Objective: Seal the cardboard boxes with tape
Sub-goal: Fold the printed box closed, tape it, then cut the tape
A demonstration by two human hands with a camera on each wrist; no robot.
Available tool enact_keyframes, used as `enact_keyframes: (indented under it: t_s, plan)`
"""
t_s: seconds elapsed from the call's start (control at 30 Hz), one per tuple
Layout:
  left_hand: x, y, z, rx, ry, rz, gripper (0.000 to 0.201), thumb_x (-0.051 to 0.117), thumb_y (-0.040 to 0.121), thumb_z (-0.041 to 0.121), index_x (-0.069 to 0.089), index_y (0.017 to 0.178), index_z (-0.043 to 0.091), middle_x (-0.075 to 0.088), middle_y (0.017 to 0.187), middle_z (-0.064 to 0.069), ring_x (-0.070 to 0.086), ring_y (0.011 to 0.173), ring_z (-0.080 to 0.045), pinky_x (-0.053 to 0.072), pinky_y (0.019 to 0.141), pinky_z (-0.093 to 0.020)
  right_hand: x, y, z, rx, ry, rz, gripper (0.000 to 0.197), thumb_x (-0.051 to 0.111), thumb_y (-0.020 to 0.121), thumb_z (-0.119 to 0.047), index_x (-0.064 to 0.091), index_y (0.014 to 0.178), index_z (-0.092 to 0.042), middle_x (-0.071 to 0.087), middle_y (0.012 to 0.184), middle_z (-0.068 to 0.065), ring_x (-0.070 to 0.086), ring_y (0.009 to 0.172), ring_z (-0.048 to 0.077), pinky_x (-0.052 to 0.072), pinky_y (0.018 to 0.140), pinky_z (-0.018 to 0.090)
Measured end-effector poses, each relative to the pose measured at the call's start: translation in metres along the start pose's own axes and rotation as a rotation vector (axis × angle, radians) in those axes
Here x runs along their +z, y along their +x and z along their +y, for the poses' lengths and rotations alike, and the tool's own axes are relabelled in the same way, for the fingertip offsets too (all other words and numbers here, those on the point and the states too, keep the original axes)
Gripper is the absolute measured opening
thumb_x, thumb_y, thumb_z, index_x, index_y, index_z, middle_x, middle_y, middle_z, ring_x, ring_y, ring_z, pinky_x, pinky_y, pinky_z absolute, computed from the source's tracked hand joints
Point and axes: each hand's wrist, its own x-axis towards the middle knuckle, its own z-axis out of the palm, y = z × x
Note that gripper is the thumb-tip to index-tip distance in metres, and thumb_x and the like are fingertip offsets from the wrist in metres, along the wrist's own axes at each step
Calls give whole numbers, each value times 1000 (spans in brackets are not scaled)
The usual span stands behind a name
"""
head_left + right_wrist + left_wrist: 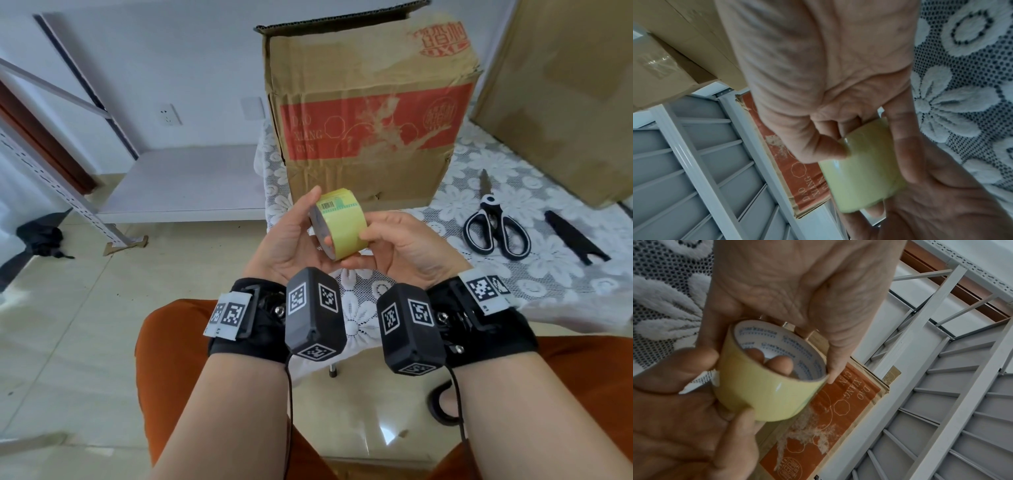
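A roll of yellow tape (342,233) is held up in front of me by both hands, over the near edge of the table. My left hand (298,229) cups its left side, thumb up along the rim (833,368). My right hand (383,240) pinches the roll's outer face, with the thumb (828,149) pressed on the tape (863,172). The roll's white printed core (777,344) faces the left wrist camera. Behind the roll stands a worn cardboard box (370,113) with a red printed panel and one top flap standing up.
The table has a white lace cloth (548,284). Black-handled scissors (493,226) and a black sheath (572,236) lie to the right of my hands. A second plain cardboard box (561,85) stands at the far right. White metal shelving (68,192) is on the left.
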Motion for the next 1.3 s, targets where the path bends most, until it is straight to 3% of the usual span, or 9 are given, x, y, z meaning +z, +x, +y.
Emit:
enact_keyframes:
  t_s: [0.17,0.3,0.43,0.57,0.77,0.93,1.07,1.2,1.3]
  plan:
    - [-2,4,-1,0,11,38,64,56,90,53,51,136,9,66,66,-8,67,68,-26,55,65,-40,-1,0,1,9,-72,12,38,40,85,18,61,115,6,69,103,21,70,86,21,58,66,23]
    - [-3,6,-3,-41,-33,58,68,52,89,60,50,134,9,63,111,-19,66,90,-34,57,66,-39,-1,0,3,-35,-56,85,29,44,89,10,57,115,14,61,116,31,62,93,28,55,72,29]
    - [-5,8,-2,-47,-19,88,48,51,93,53,56,123,15,62,105,-18,61,96,-35,53,80,-42,-3,2,6,-29,-56,174,24,49,89,5,59,110,13,60,111,28,59,88,26,52,70,32]
    - [-3,5,5,8,104,118,17,59,91,35,67,101,24,58,99,-9,60,85,-26,59,60,-37,-6,2,11,-14,-53,223,22,51,88,3,63,106,9,62,103,21,61,81,21,50,69,32]
    - [-2,2,-3,86,174,31,46,74,69,29,65,114,26,64,112,-7,63,97,-26,59,73,-40,-3,2,7,-23,-89,263,16,52,88,1,64,98,3,60,95,17,57,77,18,49,65,30]
    - [-1,1,-3,183,243,-16,51,76,69,20,67,118,25,65,110,-6,64,85,-20,52,92,-48,5,4,8,-7,-165,253,12,54,90,-10,64,95,-5,61,93,16,54,85,26,43,63,30]
    - [-1,2,-3,175,230,0,37,70,83,14,67,118,23,64,93,-3,56,49,-7,50,77,-40,6,2,8,-8,-220,132,22,49,84,-2,66,95,-7,68,88,14,58,86,29,41,69,32]
    - [0,3,-4,131,148,40,24,67,88,17,68,111,25,63,91,-4,55,44,-9,49,69,-35,6,0,10,-12,-256,121,37,44,78,15,68,91,-8,72,83,12,64,79,22,41,70,32]
    - [0,3,-4,124,110,40,21,67,88,19,68,108,26,62,95,-5,56,44,-10,52,58,-32,4,1,11,-18,-248,122,30,47,82,10,69,89,-8,71,84,10,65,78,18,42,76,35]
